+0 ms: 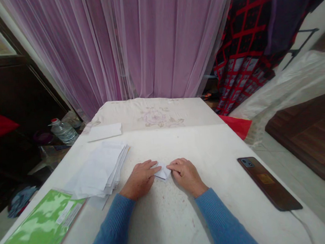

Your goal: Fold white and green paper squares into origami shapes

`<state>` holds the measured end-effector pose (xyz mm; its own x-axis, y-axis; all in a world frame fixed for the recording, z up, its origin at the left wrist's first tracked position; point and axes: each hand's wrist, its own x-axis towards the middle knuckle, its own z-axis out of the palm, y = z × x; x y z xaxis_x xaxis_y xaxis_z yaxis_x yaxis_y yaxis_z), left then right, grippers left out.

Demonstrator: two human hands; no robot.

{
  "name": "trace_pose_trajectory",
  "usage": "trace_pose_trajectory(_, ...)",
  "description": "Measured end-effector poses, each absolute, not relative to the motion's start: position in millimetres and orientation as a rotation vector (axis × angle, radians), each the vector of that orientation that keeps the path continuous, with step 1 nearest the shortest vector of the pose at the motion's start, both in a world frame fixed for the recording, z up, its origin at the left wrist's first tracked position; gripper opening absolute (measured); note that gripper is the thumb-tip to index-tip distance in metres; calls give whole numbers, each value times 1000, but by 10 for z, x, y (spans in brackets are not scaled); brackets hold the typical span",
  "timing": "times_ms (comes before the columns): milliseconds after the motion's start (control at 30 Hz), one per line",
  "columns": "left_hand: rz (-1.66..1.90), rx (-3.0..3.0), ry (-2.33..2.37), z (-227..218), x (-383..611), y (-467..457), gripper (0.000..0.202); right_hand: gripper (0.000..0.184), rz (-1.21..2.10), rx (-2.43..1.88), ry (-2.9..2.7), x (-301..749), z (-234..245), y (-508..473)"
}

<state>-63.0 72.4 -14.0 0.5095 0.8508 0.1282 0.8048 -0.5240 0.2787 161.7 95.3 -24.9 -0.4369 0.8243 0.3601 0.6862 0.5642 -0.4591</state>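
Note:
A small piece of folded white paper (162, 172) lies on the table between my two hands. My left hand (140, 178) holds it at its left side, the index finger reaching over its top. At the right edge of the paper, my right hand (186, 176) has its fingertips closed together on it. My palms cover parts of the fingers, so the exact grip underneath is hidden. A loose stack of white paper sheets (101, 169) lies to the left of my left hand.
A green packet (38, 231) lies at the table's front left, a white folded piece (105, 131) behind the stack. On the right is a dark phone (268, 183) with a cable. Purple curtains (158, 42) hang behind the white table (198, 141); a water bottle (64, 131) stands left.

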Motion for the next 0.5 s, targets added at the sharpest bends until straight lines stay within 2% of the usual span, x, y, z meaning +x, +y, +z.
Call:
trace_pose_trajectory(200, 377, 2553, 1444, -180, -634, 725, 51, 16, 286, -1080, -2185, 1533, -172, 905)
trace_pose_trajectory(500, 301, 2506, 1454, -180, -635, 747, 59, 16, 385, -1026, -2257, 1480, -301, 883)
